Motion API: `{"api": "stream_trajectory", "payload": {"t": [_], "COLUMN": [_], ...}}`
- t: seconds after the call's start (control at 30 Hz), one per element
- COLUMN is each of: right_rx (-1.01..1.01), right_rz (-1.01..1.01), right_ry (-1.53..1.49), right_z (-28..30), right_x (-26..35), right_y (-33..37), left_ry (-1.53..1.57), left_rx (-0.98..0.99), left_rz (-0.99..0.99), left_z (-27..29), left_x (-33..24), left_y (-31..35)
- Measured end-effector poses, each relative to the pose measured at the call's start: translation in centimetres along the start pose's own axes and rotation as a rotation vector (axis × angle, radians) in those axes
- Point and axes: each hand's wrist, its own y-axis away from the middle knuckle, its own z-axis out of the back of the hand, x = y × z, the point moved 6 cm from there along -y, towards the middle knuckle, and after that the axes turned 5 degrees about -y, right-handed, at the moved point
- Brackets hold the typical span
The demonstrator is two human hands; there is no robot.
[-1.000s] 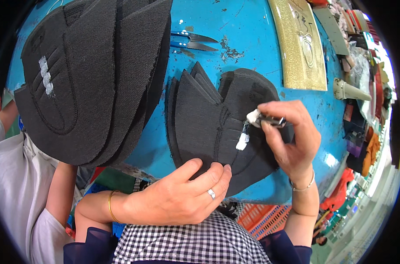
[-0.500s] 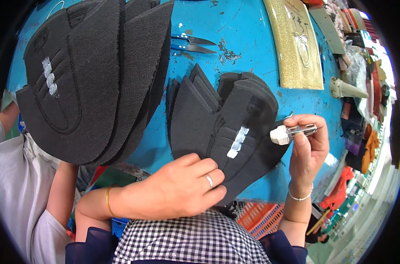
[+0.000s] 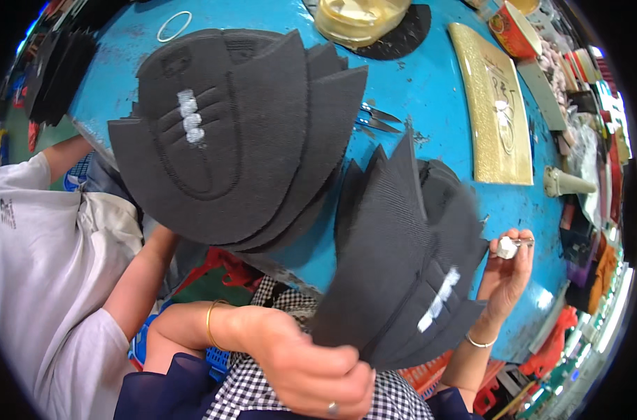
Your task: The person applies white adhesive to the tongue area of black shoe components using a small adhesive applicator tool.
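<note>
My left hand (image 3: 311, 371) is closed on the near edge of a black fabric piece (image 3: 385, 255), shaped like a shoe upper. That piece is tilted up, its tip slightly blurred, and carries a white smeared strip (image 3: 438, 299) across its slits. Similar black pieces lie under it. To its right, my right hand (image 3: 504, 283) pinches a small metal clip (image 3: 524, 242) that grips a white block (image 3: 506, 247), perhaps foam. The block is clear of the fabric. A larger stack of black pieces (image 3: 269, 133) sits to the left, the top one with a similar white strip.
Blue-handled thread snips (image 3: 379, 117) lie on the blue table (image 3: 430, 77) between stack and gold folder (image 3: 483, 105). A yellowish tub (image 3: 360, 17) and red paper cup (image 3: 514, 31) stand at the back. Another person's arm (image 3: 140, 280) reaches under the left stack's near side.
My left hand has pulled toward me, lifting the edge of the marked piece. My right hand with the clip has drawn away from the pieces. The whole view has shifted.
</note>
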Motion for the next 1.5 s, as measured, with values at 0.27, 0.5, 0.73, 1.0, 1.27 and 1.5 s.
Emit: {"api": "stream_trajectory", "payload": {"t": [0.27,0.5,0.73,1.0,1.27,1.5], "right_rx": [0.171,0.407,0.699,0.595,0.473,0.035], "right_rz": [-0.001,0.096,0.305,0.497,0.236,0.136], "right_ry": [0.435,0.727,1.069,1.141,0.846,0.314], "right_z": [-3.1,-5.1,-7.8,-7.6,-4.6,-0.2], "right_x": [-0.8,-1.1,-1.7,-1.6,-0.8,0.1], "right_y": [0.8,0.4,0.3,-1.3,0.3,-1.3], "left_ry": [-0.469,0.297,0.264,0.196,0.183,0.085], "left_rx": [0.410,0.403,0.473,0.579,0.667,0.112], "left_rz": [0.803,0.556,0.634,0.504,0.410,0.216], "left_z": [5.5,-2.6,-8.8,-8.7,-9.0,-5.3], "left_x": [5.1,0.7,-0.1,0.1,0.2,-0.6], "left_y": [7.3,4.0,4.8,3.7,2.7,0.9]}}
